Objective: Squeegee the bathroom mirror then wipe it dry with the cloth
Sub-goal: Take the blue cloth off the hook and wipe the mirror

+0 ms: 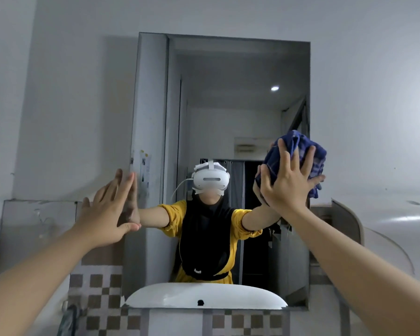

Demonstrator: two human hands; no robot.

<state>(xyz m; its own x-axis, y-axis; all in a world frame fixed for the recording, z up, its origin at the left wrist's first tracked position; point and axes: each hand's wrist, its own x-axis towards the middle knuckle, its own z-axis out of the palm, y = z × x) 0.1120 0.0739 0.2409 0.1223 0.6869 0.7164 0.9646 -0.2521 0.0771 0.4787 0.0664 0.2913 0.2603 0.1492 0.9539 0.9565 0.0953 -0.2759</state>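
Your right hand [287, 183] presses the blue cloth [298, 154] flat-fingered on the mirror [228, 105]; your left hand [107, 214] rests open on its left edge.

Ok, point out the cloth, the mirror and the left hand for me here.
cloth [298, 151]: head view, on the bunched blue fabric above the fingers.
mirror [228, 76]: head view, on bare glass in the upper part.
left hand [104, 214]: head view, on the back of the hand.
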